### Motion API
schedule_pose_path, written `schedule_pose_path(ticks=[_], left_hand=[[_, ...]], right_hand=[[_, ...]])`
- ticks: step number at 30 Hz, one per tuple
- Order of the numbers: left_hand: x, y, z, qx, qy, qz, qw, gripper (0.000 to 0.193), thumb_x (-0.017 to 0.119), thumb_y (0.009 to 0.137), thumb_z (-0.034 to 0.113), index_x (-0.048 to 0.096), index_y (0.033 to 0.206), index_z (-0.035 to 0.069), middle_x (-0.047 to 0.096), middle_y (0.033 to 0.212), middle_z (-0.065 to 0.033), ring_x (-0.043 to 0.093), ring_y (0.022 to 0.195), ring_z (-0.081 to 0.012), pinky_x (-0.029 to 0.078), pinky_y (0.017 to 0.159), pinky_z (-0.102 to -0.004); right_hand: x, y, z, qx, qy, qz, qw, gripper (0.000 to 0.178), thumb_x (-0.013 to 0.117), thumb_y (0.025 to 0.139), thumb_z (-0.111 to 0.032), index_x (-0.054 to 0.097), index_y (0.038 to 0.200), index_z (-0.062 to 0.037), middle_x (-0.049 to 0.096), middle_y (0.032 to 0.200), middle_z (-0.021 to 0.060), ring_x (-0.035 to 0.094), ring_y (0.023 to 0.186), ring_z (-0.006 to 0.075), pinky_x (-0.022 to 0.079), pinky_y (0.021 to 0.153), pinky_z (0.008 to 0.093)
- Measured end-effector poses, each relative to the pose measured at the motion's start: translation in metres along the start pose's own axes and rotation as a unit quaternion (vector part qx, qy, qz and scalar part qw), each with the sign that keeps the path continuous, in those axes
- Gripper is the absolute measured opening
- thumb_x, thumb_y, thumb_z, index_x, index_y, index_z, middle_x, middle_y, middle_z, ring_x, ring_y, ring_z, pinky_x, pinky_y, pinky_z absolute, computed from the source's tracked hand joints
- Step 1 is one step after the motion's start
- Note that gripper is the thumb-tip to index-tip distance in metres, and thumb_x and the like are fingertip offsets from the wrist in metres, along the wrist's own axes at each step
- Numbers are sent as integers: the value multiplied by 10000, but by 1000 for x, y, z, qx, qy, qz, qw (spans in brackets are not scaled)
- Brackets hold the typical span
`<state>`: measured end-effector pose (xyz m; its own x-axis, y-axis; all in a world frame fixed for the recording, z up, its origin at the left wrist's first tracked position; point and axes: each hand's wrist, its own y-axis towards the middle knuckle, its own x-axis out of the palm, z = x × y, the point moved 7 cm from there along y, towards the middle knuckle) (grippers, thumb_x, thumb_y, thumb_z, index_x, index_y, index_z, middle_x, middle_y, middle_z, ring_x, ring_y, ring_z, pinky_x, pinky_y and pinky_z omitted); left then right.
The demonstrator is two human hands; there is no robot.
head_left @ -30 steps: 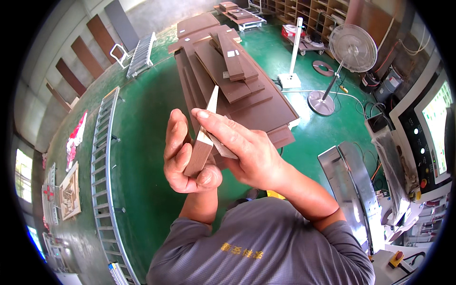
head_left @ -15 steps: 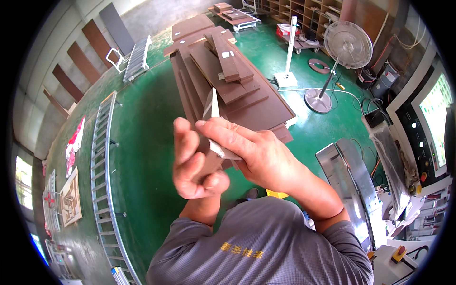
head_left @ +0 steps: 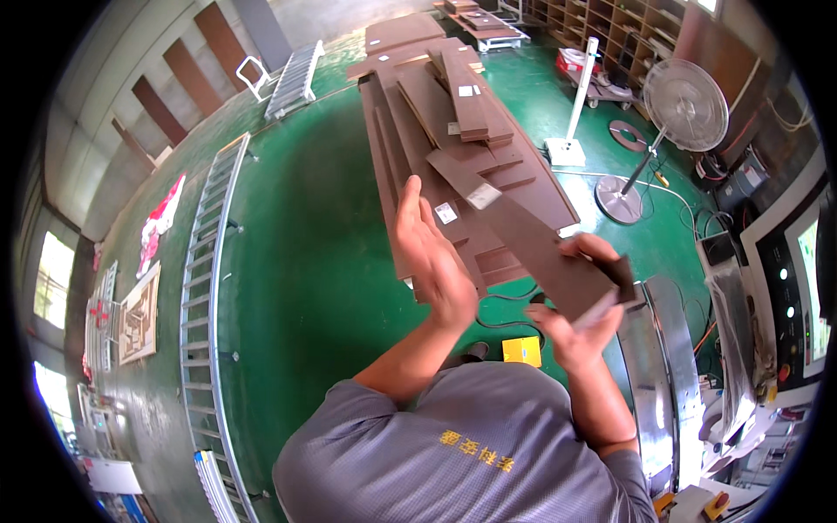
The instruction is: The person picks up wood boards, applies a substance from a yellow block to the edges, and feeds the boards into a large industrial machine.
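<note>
My right hand (head_left: 574, 342) grips the near end of a long, narrow brown board (head_left: 534, 244), tilted in the air before me. A whitish label (head_left: 483, 196) is stuck on its upper face. Against that same end, by my right fingers, sits a small dark brown piece (head_left: 625, 279); I cannot make out whether it is separate. My left hand (head_left: 434, 266) is raised to the left of the board, fingers stretched out, apart from it. Beyond the hands lies a stack of brown panels (head_left: 540, 202), several with white labels.
A standing fan (head_left: 686, 105) and a white post (head_left: 581, 96) stand right of the stack. Close on my right are a metal-topped machine (head_left: 652, 366) and a control panel (head_left: 776, 270). A roller conveyor (head_left: 209, 261) runs along the left. A yellow box (head_left: 521, 350) lies near my feet.
My left hand has come off the board and opened. The right hand has moved right with the board, whose labelled broad face now shows. The whole view has shifted.
</note>
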<state>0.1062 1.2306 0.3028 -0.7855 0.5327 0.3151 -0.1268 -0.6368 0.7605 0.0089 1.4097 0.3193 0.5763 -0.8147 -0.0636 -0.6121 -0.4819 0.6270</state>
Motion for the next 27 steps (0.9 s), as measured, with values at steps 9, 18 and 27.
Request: schedule_pose_path(ticks=[9,18,27], left_hand=[[30,-82,-209,-578,-451,141,665,780,215,1081,647,583,1235,-23,649,1186,-173,633,1070,-306,537,922,-455],[95,-26,-199,-455,-595,22,662,623,590,1007,580,607,1173,-20,627,1151,-161,609,1057,-301,531,999,-432],[212,-44,-165,-520,-646,-20,558,570,614,1029,482,528,1218,-49,571,1266,-167,565,1094,-264,499,992,-422]], right_hand=[[-104,-69,8,18,186,214,959,766,904,777,-412,502,1341,-86,483,1234,80,523,848,114,457,597,216],[-279,-238,-69,-106,158,502,844,667,708,958,-449,413,1352,1,477,1236,69,519,614,81,515,523,235],[-249,-368,-167,-195,50,633,747,661,708,985,-412,405,1378,24,492,1217,89,536,770,113,507,824,276]])
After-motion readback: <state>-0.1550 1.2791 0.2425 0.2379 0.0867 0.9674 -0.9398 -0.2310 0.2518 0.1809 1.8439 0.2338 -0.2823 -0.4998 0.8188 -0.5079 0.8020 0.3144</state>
